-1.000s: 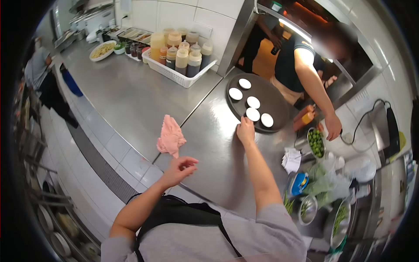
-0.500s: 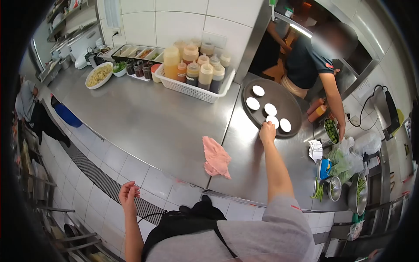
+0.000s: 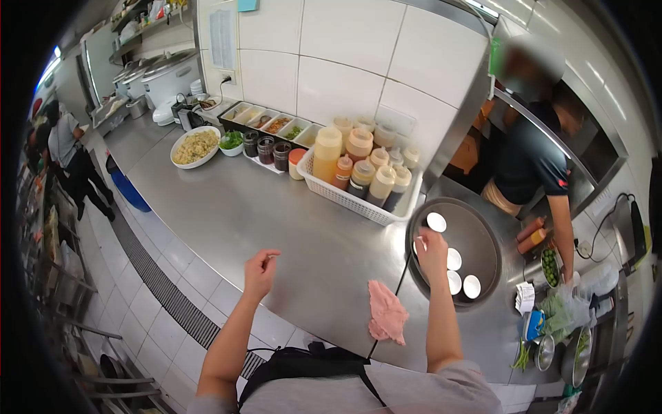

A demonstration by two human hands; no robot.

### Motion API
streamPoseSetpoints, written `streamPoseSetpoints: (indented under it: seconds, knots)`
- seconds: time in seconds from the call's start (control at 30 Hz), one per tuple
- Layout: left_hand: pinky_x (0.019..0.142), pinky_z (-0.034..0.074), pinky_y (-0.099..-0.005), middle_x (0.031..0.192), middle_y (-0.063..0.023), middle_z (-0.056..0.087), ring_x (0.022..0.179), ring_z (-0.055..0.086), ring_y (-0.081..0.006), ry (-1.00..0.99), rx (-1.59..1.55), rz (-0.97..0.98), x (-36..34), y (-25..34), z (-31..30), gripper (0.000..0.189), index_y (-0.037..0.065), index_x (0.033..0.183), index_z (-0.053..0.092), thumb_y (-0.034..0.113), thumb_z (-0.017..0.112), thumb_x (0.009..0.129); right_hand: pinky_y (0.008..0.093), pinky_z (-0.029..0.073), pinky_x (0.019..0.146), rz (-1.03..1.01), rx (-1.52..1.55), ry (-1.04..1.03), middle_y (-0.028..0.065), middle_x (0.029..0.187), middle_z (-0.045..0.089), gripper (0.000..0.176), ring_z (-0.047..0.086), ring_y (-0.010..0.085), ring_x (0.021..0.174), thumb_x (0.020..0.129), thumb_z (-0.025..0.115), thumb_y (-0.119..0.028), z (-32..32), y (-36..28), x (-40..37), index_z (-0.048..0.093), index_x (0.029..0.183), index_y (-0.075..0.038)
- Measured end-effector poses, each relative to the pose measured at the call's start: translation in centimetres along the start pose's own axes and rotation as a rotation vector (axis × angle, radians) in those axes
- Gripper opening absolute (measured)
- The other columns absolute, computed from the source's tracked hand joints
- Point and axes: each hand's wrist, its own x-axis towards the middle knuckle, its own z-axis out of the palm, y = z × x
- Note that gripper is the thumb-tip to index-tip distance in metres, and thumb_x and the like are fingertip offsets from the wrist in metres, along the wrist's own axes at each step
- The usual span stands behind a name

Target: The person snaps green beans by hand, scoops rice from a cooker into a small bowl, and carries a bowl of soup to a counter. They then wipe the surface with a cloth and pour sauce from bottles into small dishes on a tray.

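My right hand (image 3: 432, 254) reaches over a round dark tray (image 3: 485, 231), its fingers closed at a small white dish (image 3: 416, 246) that they mostly hide. Another white dish (image 3: 436, 222) lies just beyond the fingertips. Three more white dishes, one of them the nearest to the wrist (image 3: 453, 259), sit to the right of my hand on the tray. My left hand (image 3: 261, 273) hovers over the front part of the steel counter (image 3: 310, 276), fingers loosely bent with nothing in them. A crumpled pink cloth (image 3: 387, 312) lies between my forearms.
A white basket (image 3: 355, 201) of sauce bottles stands against the wall. Left of it are jars, a bowl of greens (image 3: 232, 143) and a bowl of pale food (image 3: 196, 148). At right, a co-worker's arm (image 3: 562, 231) reaches in by a container of green pieces (image 3: 550, 268).
My view has turned left. My right hand has moved from a near dish to one farther left on the tray. My left hand has risen from beside the counter to above it.
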Motion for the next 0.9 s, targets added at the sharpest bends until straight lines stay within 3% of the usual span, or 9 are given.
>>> streamPoseSetpoints:
  seconds: [0.1,0.13,0.17,0.27,0.33,0.57,0.63,0.73,0.9]
  knots:
    - [0.047,0.039,-0.0270,0.052,-0.0051,0.052,0.047,0.049,-0.0126,-0.080,0.234,-0.030,2.5,-2.6,1.7,0.013,0.009,0.087,0.062,0.009,0.052,0.079,0.0370,0.043,0.061,-0.285,0.230,0.136,0.0136,0.073,0.056,0.021,0.055,0.0299,0.068,0.073,0.063,-0.020,3.5,-6.1,11.7,0.056,0.084,-0.003]
    - [0.047,0.039,-0.0270,0.052,-0.0051,0.052,0.047,0.049,-0.0126,-0.074,0.241,-0.029,3.5,-4.2,2.0,0.013,0.009,0.087,0.062,0.009,0.052,0.079,0.0375,0.044,0.063,-0.169,0.325,0.069,0.0145,0.077,0.058,0.024,0.055,0.0311,0.072,0.074,0.061,-0.023,4.7,-8.4,15.5,0.058,0.089,-0.004]
    - [0.049,0.041,-0.0312,0.055,-0.0075,0.055,0.049,0.052,-0.0185,-0.081,0.412,0.053,4.3,-5.9,2.4,0.012,0.011,0.085,0.061,0.012,0.052,0.078,0.0373,0.046,0.068,-0.069,0.086,-0.143,0.0160,0.086,0.060,0.034,0.058,0.0314,0.079,0.073,0.063,-0.029,5.2,-10.9,20.0,0.059,0.094,-0.003]
    - [0.051,0.043,-0.0380,0.060,-0.0097,0.059,0.055,0.057,-0.0265,-0.094,0.643,0.144,5.8,-7.4,2.4,0.011,0.013,0.081,0.060,0.017,0.052,0.076,0.0360,0.047,0.074,-0.099,0.071,-0.014,0.0147,0.096,0.061,0.043,0.059,0.0294,0.088,0.070,0.064,-0.037,10.6,-14.5,27.5,0.061,0.096,-0.003]
    - [0.053,0.045,-0.0398,0.061,-0.0073,0.060,0.058,0.059,-0.0268,-0.128,0.743,0.160,6.4,-8.6,2.3,0.008,0.015,0.078,0.059,0.018,0.053,0.074,0.0360,0.048,0.079,0.152,-0.250,-0.370,0.0120,0.102,0.061,0.052,0.058,0.0274,0.095,0.065,0.067,-0.045,12.7,-17.1,30.5,0.062,0.097,-0.004]
    - [0.051,0.046,-0.0369,0.062,-0.0070,0.060,0.057,0.059,-0.0249,-0.098,0.406,0.173,6.4,-8.2,1.3,0.009,0.014,0.080,0.059,0.015,0.054,0.073,0.0373,0.047,0.082,0.145,-0.528,-0.686,0.0131,0.103,0.060,0.067,0.058,0.0271,0.097,0.056,0.075,-0.041,16.9,-20.0,31.9,0.055,0.107,-0.003]
    - [0.049,0.044,-0.0342,0.061,-0.0080,0.059,0.052,0.057,-0.0245,-0.117,0.393,0.189,6.8,-8.4,0.9,0.007,0.010,0.076,0.059,0.012,0.054,0.072,0.0344,0.047,0.081,0.161,-0.445,-0.423,0.0171,0.102,0.059,0.078,0.057,0.0284,0.096,0.053,0.076,-0.042,18.0,-19.7,31.5,0.046,0.113,-0.002]
    - [0.050,0.045,-0.0329,0.061,-0.0081,0.058,0.054,0.057,-0.0225,-0.182,0.295,0.093,7.0,-8.9,0.9,0.008,0.009,0.079,0.059,0.011,0.054,0.073,0.0343,0.046,0.081,0.117,-0.311,-0.252,0.0187,0.101,0.058,0.084,0.057,0.0299,0.096,0.052,0.076,-0.043,16.0,-18.9,32.0,0.039,0.116,-0.004]
    - [0.052,0.046,-0.0367,0.064,-0.0074,0.060,0.057,0.059,-0.0252,-0.249,0.208,0.070,7.3,-9.3,0.9,0.009,0.013,0.082,0.058,0.014,0.053,0.075,0.0355,0.047,0.079,-0.033,-0.268,-0.021,0.0211,0.099,0.058,0.089,0.058,0.0292,0.091,0.051,0.077,-0.043,2.0,-22.2,33.1,0.037,0.119,-0.002]
